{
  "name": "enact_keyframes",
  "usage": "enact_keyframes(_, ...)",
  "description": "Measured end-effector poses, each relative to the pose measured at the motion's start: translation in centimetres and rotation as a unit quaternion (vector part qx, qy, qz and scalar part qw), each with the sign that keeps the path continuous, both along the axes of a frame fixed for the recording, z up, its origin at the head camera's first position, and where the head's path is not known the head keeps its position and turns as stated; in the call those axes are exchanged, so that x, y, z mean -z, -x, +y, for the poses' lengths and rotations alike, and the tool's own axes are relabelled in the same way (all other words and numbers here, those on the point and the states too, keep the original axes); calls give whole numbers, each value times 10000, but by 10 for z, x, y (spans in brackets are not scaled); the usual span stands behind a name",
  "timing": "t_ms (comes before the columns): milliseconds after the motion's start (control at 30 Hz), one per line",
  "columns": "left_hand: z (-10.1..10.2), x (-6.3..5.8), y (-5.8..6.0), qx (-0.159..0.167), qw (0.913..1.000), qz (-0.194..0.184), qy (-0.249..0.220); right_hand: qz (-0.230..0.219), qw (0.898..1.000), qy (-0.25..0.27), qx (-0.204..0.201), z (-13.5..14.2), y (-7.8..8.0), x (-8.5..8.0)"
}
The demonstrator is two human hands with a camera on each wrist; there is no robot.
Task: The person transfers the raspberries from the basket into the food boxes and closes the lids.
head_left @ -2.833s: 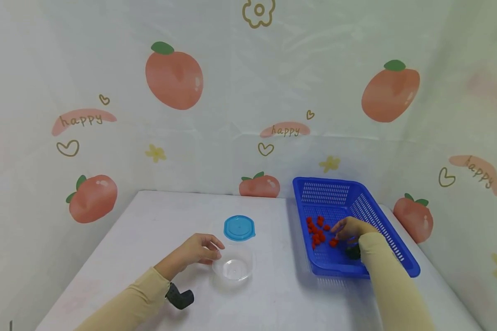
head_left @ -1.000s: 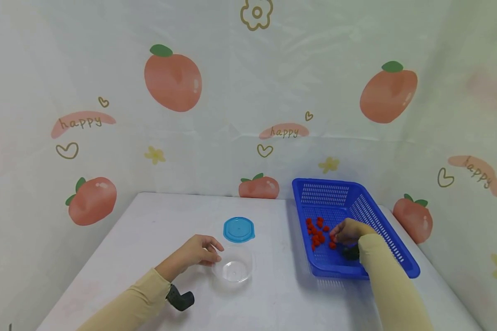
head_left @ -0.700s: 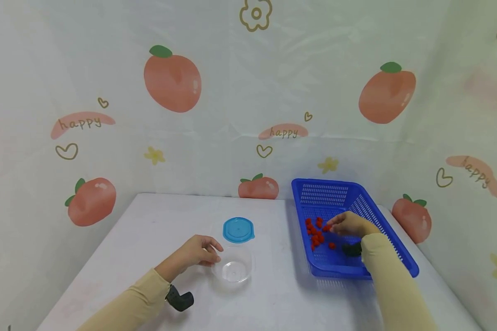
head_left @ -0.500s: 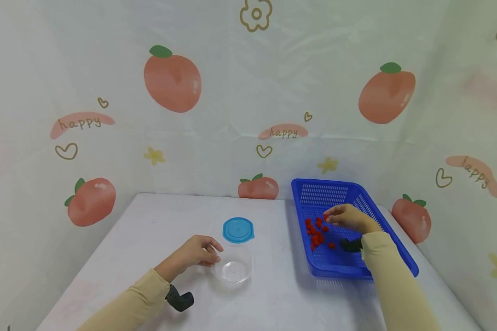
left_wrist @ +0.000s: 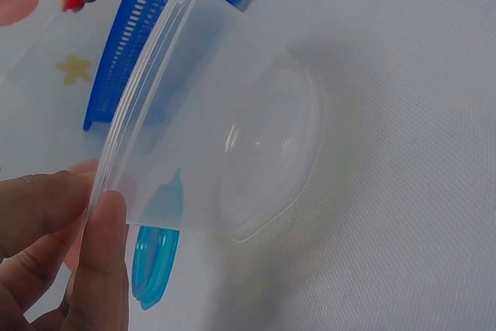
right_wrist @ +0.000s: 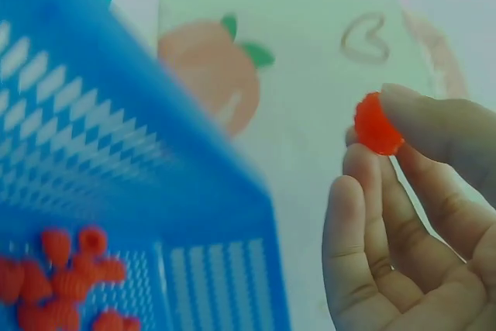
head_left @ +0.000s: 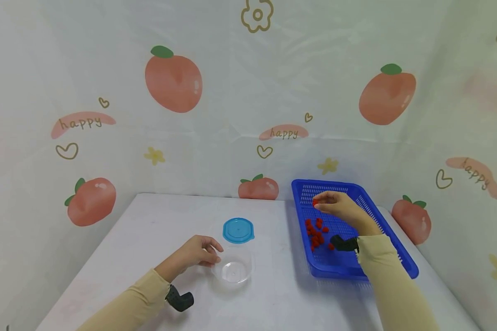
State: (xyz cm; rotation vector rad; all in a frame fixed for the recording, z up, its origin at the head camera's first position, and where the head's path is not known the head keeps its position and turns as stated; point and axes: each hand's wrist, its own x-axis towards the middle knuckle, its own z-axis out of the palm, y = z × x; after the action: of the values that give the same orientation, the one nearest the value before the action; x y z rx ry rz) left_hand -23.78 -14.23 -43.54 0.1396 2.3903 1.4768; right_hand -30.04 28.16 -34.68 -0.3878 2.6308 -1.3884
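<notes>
From the head view, I see the right hand [head_left: 343, 209] lifted over a blue plastic basket [head_left: 335, 271] with slotted walls, the grip pinching a small red berry [head_left: 315, 202] between thumb and fingertips. That forearm, in a cream sleeve [head_left: 393, 280], reaches forward and slants leftward. More red berries [head_left: 314, 239] lie clustered on the basket floor, toward its left side. The basket's long axis runs away from the person. Over on the left, the left hand [head_left: 196, 253] comes in slantwise and pinches the rim of a clear bowl [head_left: 234, 271], round, glossy and mouth up on the white table [head_left: 265, 303]. Just behind it lies a flat turquoise lid [head_left: 238, 230] with a small tab.

In the left wrist view, thumb and fingers sit on either side of the bowl's ridged rim; the plastic is thin enough to see the lid through it. The table surface has a fine woven grain.

In the right wrist view, the berry looks bumpy and roundish, held at the fingertips beyond the basket's edge, the lower fingers loosely bent. I can't tell which way its long axis points. Some of the basket's berries look hollow-ended.
</notes>
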Motion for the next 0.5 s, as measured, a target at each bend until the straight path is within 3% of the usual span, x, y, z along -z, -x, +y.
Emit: enact_keyframes(500, -1, 1, 0, 97, 9999, 15, -75, 274, 9934, 1023, -442, -59, -35, -12)
